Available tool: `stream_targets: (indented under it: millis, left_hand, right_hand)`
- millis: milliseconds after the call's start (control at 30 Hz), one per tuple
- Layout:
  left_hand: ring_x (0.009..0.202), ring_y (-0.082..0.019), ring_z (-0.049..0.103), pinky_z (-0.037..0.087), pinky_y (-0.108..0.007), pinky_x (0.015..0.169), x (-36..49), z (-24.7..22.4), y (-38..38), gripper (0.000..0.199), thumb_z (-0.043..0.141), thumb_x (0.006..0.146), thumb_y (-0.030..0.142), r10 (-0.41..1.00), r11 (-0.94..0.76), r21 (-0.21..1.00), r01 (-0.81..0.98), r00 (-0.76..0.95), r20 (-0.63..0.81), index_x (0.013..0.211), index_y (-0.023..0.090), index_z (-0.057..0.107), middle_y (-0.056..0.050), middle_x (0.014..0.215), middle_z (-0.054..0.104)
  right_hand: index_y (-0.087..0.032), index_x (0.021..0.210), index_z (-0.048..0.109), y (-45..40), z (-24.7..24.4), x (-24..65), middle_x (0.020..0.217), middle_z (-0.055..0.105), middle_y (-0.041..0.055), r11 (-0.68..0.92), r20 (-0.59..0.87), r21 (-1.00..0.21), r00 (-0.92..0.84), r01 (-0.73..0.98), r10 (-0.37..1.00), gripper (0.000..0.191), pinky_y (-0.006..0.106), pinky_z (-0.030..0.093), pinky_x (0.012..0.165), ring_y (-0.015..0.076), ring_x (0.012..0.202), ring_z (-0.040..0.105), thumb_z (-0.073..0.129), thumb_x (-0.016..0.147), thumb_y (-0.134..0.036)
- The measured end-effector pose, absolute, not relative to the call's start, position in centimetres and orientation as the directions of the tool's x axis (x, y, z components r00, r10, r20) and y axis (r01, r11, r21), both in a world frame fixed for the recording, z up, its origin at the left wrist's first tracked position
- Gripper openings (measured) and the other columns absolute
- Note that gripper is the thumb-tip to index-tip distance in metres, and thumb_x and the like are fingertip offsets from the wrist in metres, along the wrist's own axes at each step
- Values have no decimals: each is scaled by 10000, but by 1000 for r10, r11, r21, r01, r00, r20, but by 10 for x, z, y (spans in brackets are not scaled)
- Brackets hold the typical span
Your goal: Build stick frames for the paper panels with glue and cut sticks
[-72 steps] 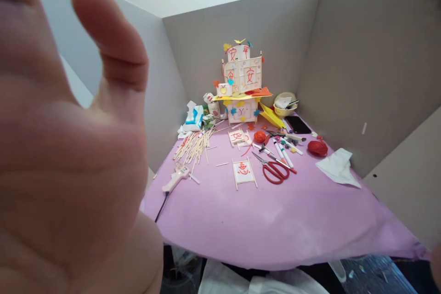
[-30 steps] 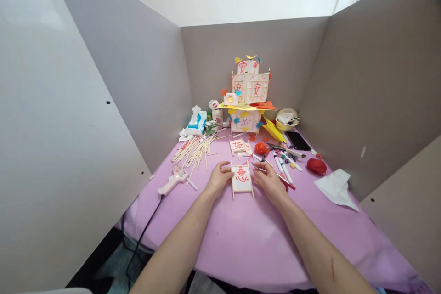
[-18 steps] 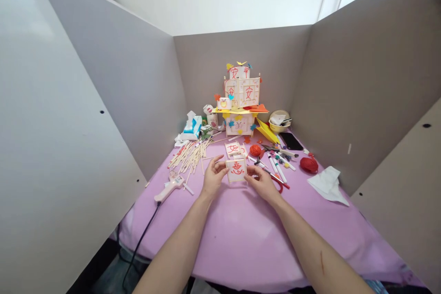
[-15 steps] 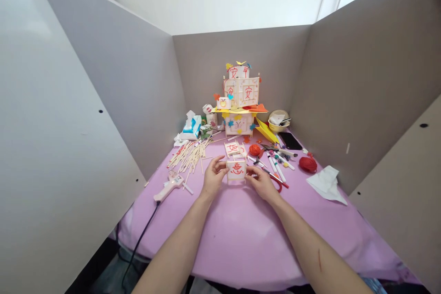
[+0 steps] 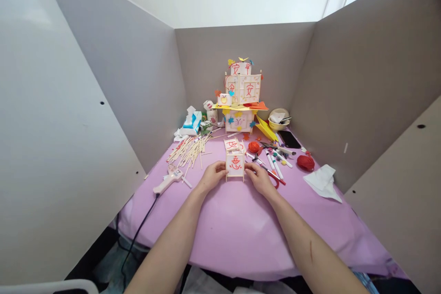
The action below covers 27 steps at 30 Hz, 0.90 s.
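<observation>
A small white panel framed with thin sticks point(image 5: 235, 166), marked in red, stands upright on its stick legs on the purple cloth. My left hand point(image 5: 214, 176) grips its left edge between thumb and fingers. At the right edge, my right hand point(image 5: 257, 179) has its fingertips pinched against the frame. Just behind the panel lies another white piece with red writing point(image 5: 233, 144), partly hidden by it. Farther back rises a tiered paper-and-stick structure point(image 5: 240, 119) with red characters and coloured cut-outs.
Left are loose sticks point(image 5: 189, 151), a glue gun point(image 5: 168, 182) with a black cord and a tissue pack point(image 5: 192, 122). Right are markers point(image 5: 277, 167), red-handled scissors point(image 5: 274, 180), red yarn point(image 5: 305, 163), a phone point(image 5: 289, 139) and a white tissue point(image 5: 323, 182). Grey partitions point(image 5: 241, 46) surround the table.
The framed panel now shows more of its height and its legs meet the cloth. Both hands have shifted slightly at its sides, and the camera view has tilted a little.
</observation>
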State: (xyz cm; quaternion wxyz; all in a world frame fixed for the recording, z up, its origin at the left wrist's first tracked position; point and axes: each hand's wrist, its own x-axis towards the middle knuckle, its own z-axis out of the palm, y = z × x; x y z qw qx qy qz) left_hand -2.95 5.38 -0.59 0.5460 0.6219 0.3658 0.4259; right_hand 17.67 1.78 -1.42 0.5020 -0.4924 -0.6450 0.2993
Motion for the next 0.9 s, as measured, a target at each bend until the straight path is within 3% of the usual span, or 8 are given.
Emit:
stream_targets:
  millis: [267,433,900]
  left_hand:
    - [865,-200,646,531,-312,696,-23,-5,48,323,707,676,266,914,-87,994,-60,392,104,958,130,628,-112,993,687]
    - [810,-193,649,533,-308,663,-18,-3,44,328,738,642,268,911,-69,994,-81,400,96,924,130,639,-100,937,693]
    - [812,-189,650,538,-318,683,-17,-8,43,304,721,667,247,900,-46,994,-99,428,84,935,137,629,-91,952,685]
  right_hand:
    - [-164,905,622,16,-11,172,918,689,67,292,312,-927,51,236,949,226,320,483,723,191,811,628,560,750,-317]
    - [-178,968,547,18,-13,170,913,677,64,295,317,-936,97,191,943,279,296,475,668,187,808,631,598,714,-282]
    - [-192,1028,477,23,-20,172,840,673,38,284,299,-952,135,117,945,345,291,478,659,175,755,638,596,722,-298]
